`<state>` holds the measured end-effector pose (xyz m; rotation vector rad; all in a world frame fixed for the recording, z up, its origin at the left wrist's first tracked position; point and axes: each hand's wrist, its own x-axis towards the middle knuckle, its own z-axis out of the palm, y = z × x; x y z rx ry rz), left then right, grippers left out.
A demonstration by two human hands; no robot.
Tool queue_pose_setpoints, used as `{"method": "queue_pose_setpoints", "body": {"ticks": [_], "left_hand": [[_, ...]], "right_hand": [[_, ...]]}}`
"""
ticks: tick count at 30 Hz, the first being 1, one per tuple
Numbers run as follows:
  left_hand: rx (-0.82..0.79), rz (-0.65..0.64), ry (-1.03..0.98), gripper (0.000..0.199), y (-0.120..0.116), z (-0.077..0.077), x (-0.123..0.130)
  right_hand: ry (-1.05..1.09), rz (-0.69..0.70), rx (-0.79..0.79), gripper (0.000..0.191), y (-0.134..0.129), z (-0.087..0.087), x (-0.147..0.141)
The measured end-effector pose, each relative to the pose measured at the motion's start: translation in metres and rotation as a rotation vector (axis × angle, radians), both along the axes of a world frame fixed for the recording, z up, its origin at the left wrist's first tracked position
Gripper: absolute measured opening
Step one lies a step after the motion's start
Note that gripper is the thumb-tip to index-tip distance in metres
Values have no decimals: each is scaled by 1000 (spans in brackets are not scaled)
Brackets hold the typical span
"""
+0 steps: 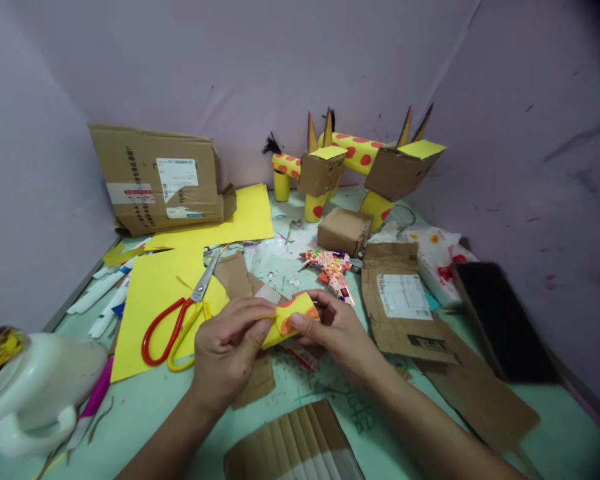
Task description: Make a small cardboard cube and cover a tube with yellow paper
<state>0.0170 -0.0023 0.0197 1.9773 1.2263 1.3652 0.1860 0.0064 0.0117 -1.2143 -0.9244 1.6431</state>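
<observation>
Between my two hands is a piece of yellow paper with orange spots (300, 307), curved like a small tube. My left hand (233, 337) pinches its left end between thumb and fingers. At the right end, my right hand (337, 327) grips it with the thumb on top and the fingers behind. Left of my left hand lies a pair of scissors (200, 287) with red and yellow handles, resting on yellow paper sheets (145, 300). Cardboard scraps (257, 390) lie beneath my hands, partly covered by them.
Two spotted cardboard animals (323, 173) stand at the back beside a small cardboard box (344, 230). A patterned glue gun (333, 270) lies before them. Flattened cardboard (400, 333) and a phone (505, 320) are right, a white mug (55, 380) left, a large carton (155, 180) behind.
</observation>
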Motion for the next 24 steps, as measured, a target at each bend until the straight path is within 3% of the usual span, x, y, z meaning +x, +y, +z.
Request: {"method": "queue_pose_setpoints", "body": {"ticks": [6, 11, 19, 24], "left_hand": [[275, 57, 234, 15, -5, 3, 3], [418, -27, 324, 18, -5, 2, 6], [402, -2, 282, 20, -6, 6, -1], [432, 20, 476, 19, -3, 1, -1]], "right_hand": [[-17, -97, -21, 45, -1, -1, -2], [-36, -150, -38, 40, 0, -4, -4], [-32, -172, -28, 38, 2, -6, -3], [-56, -178, -21, 37, 1, -5, -4]]}}
